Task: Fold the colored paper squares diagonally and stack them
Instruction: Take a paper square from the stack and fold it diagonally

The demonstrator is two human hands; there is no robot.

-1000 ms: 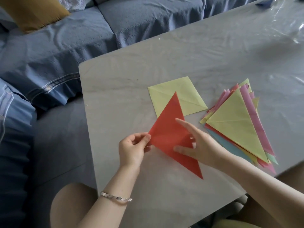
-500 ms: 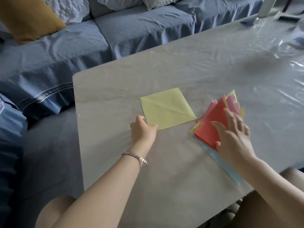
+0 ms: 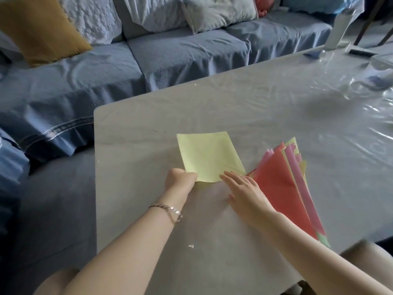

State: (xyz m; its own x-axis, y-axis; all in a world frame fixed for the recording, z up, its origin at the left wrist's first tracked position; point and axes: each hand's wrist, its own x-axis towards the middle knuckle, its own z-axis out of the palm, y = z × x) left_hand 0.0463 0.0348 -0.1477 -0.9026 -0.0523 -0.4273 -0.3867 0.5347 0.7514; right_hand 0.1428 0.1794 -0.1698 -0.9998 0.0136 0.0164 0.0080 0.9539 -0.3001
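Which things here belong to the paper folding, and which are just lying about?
In the job: yellow paper square, pinched by the left hand; right hand, flat beside it; stack of folded triangles, red on top.
Lying about: blue sofa, mustard cushion, pale pillows, dark flat object on the table.

Left hand [image 3: 180, 180]: the fingers curl at the near corner of the yellow square [image 3: 209, 157], and the fingertips under the sheet are hidden. Right hand [image 3: 244, 188]: it covers the left corner of the red triangle [image 3: 278, 184]. Whether it touches the yellow square cannot be determined. Stack [image 3: 296, 169]: below the red triangle only edge strips show, and its near tip is blurred. Far beyond the right hand, a white upright object [image 3: 340, 28] is cut off at the top edge. The dark flat item [image 3: 361, 52] beside it is too blurred to identify.
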